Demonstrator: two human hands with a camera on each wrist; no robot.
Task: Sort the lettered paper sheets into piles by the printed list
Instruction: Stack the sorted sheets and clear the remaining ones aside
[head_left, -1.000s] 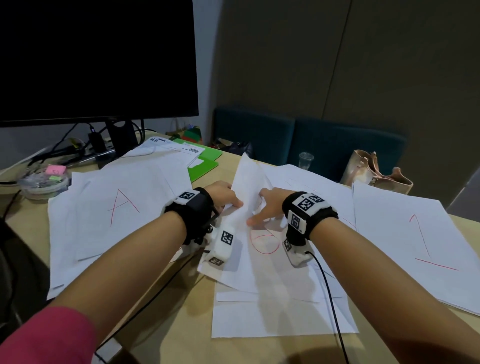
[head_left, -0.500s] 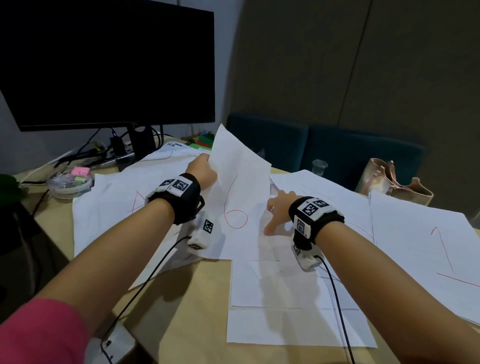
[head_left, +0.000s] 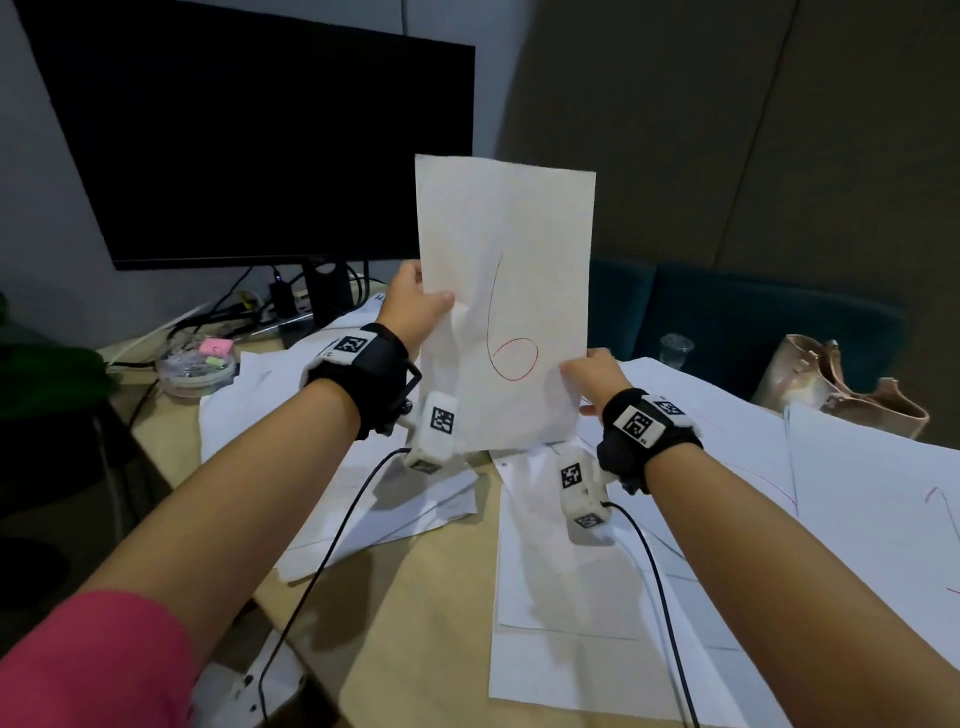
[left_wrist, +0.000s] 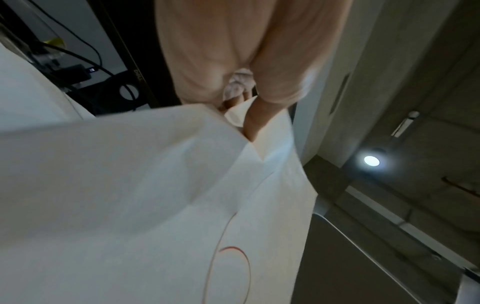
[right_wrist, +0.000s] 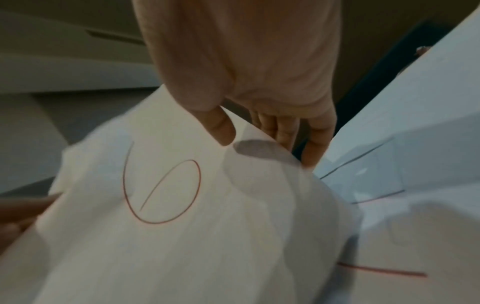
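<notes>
A white sheet (head_left: 509, 270) with a red "6"-like mark stands upright in the air above the desk. My left hand (head_left: 415, 312) pinches its left edge, thumb on the front; the left wrist view shows the sheet (left_wrist: 155, 195) creased under that thumb. My right hand (head_left: 589, 371) holds the sheet's lower right edge, thumb on the front and fingers behind, as the right wrist view shows on the sheet (right_wrist: 182, 205). More white sheets lie in piles on the desk: one pile at the left (head_left: 270, 395), one in the middle (head_left: 561, 613), one at the right (head_left: 872, 493) with red marks.
A large dark monitor (head_left: 249, 145) stands at the back left with cables beneath it. A clear dish of small items (head_left: 195, 364) sits at the far left. A plastic cup (head_left: 675, 348) and a tan bag (head_left: 831, 384) are at the back right. Wrist cables trail over the wooden desk (head_left: 426, 623).
My left hand has lifted the sheet from the middle pile to upright. My right hand left the pile and took hold of the sheet's lower right edge.
</notes>
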